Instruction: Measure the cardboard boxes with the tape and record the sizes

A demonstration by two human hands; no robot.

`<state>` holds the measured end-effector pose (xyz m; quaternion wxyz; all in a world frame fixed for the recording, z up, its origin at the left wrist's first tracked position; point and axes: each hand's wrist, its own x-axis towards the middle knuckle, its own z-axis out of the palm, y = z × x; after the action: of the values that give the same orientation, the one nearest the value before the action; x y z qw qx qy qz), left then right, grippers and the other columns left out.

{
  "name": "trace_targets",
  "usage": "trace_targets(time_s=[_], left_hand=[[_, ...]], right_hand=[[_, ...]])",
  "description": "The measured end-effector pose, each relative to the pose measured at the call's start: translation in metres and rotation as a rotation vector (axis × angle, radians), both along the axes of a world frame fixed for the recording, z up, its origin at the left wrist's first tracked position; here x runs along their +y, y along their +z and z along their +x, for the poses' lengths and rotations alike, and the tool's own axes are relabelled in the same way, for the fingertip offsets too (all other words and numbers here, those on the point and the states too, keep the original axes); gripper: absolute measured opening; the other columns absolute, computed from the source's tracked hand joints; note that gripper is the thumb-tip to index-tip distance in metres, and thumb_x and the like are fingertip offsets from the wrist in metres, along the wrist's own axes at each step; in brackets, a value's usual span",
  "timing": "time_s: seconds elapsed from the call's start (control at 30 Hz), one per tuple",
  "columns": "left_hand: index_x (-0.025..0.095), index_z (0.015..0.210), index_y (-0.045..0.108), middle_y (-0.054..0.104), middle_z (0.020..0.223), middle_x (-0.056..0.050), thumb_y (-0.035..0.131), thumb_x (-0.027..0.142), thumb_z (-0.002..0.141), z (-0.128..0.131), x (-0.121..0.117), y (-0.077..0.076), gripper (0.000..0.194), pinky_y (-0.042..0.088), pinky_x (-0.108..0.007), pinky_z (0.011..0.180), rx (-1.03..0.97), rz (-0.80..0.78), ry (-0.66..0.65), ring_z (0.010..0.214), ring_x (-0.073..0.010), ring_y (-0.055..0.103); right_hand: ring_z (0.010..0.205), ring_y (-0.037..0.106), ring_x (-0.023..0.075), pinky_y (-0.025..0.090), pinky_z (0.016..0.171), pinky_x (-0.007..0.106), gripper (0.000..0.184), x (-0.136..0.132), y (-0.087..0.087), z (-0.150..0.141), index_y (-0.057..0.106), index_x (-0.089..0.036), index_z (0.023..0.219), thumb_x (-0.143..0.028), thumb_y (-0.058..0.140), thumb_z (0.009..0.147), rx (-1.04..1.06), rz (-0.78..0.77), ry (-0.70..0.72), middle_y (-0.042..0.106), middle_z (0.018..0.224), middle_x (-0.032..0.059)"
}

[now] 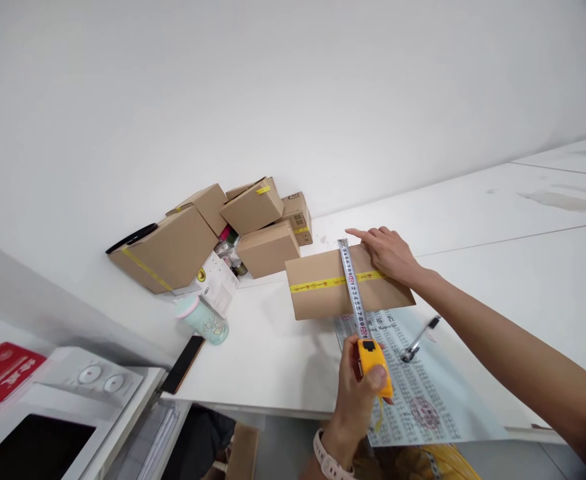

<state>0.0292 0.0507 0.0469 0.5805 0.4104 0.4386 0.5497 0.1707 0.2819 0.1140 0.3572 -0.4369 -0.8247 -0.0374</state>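
Observation:
My left hand [350, 400], with a pale watch on the wrist, is wrapped round a yellow tape measure [374, 373]. Its metal blade [353, 287] is pulled out and runs up across the face of a cardboard box [317, 300] with a yellow strip of packing tape. The blade's hooked end reaches the box's far edge. My right hand [390, 253] grips that far edge at the right, its index finger stretched out toward the blade's end. What the other fingers and the thumb do behind the box is partly hidden.
A printed sheet [453, 407] lies under the box's near side, with a pen [420, 340] on it. Several cardboard boxes [187, 247] are stacked by the wall. A mint tumbler [207, 320] stands left, near a black flat object [183, 363]. A microwave [63, 413] is lower left.

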Motion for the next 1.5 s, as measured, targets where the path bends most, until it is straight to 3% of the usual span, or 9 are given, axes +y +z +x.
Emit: trace_targets(time_s=[0.3,0.43,0.53,0.63,0.73,0.87,1.13,1.5], left_hand=[[0.023,0.116,0.054,0.06,0.118,-0.006,0.078,0.065,0.071,0.005,-0.009,-0.007,0.067,0.051,-0.019,0.052,-0.01,-0.022,-0.026,0.067,-0.0086,0.058],[0.022,0.118,0.053,0.059,0.105,-0.003,0.081,0.068,0.067,0.008,-0.007,-0.008,0.074,0.051,-0.019,0.052,0.002,-0.038,-0.007,0.066,-0.0082,0.055],[0.022,0.116,0.053,0.057,0.093,0.001,0.081,0.067,0.066,0.012,-0.005,-0.015,0.073,0.049,-0.019,0.051,0.002,-0.019,0.005,0.062,-0.0075,0.053],[0.022,0.115,0.054,0.061,0.101,-0.002,0.081,0.066,0.066,0.013,-0.002,-0.026,0.072,0.05,-0.02,0.051,-0.024,-0.014,0.013,0.063,-0.0083,0.057],[0.021,0.117,0.054,0.065,0.111,-0.007,0.078,0.068,0.066,0.011,0.001,-0.038,0.073,0.049,-0.02,0.046,-0.088,-0.063,0.007,0.058,-0.0098,0.062],[0.02,0.111,0.055,0.066,0.108,-0.007,0.07,0.068,0.071,0.007,0.005,-0.047,0.064,0.044,-0.019,0.042,-0.135,-0.084,0.006,0.052,-0.0095,0.063],[0.02,0.112,0.058,0.066,0.105,-0.007,0.069,0.067,0.072,0.005,0.007,-0.052,0.063,0.042,-0.019,0.041,-0.175,-0.093,-0.007,0.053,-0.0109,0.064],[0.018,0.109,0.056,0.066,0.103,-0.006,0.071,0.066,0.069,0.004,0.012,-0.058,0.064,0.043,-0.018,0.04,-0.176,-0.113,-0.009,0.051,-0.0102,0.064]], right_hand=[[0.091,0.05,0.0268,0.037,0.077,0.038,0.064,0.01,-0.001,0.001,0.061,-0.036,0.141,-0.005,0.035,0.092,-0.164,0.041,0.008,0.066,0.109,0.0103],[0.093,0.051,0.0278,0.036,0.076,0.038,0.063,0.007,0.001,0.001,0.063,-0.036,0.139,-0.004,0.036,0.092,-0.2,0.044,-0.012,0.066,0.108,0.0102],[0.092,0.051,0.0284,0.035,0.073,0.038,0.058,0.005,0.003,0.0,0.065,-0.035,0.135,-0.007,0.036,0.093,-0.238,0.076,-0.034,0.067,0.106,0.0107],[0.091,0.05,0.0279,0.034,0.071,0.038,0.053,0.004,0.003,-0.001,0.065,-0.034,0.132,-0.011,0.034,0.097,-0.284,0.115,-0.042,0.068,0.104,0.0114],[0.091,0.05,0.0284,0.033,0.07,0.038,0.052,0.001,0.003,-0.001,0.062,-0.034,0.135,-0.014,0.03,0.1,-0.318,0.143,-0.049,0.067,0.103,0.0121],[0.093,0.051,0.0293,0.032,0.069,0.038,0.057,-0.004,0.003,-0.001,0.054,-0.037,0.143,-0.011,0.03,0.099,-0.364,0.148,-0.063,0.066,0.103,0.0127],[0.092,0.051,0.0275,0.034,0.067,0.037,0.065,-0.009,0.003,-0.003,0.037,-0.044,0.154,-0.01,0.025,0.1,-0.47,0.208,-0.122,0.064,0.109,0.0113],[0.09,0.052,0.0255,0.029,0.065,0.033,0.061,-0.011,0.003,-0.001,0.04,-0.043,0.15,-0.01,0.031,0.101,-0.547,0.274,-0.125,0.063,0.104,0.0101]])
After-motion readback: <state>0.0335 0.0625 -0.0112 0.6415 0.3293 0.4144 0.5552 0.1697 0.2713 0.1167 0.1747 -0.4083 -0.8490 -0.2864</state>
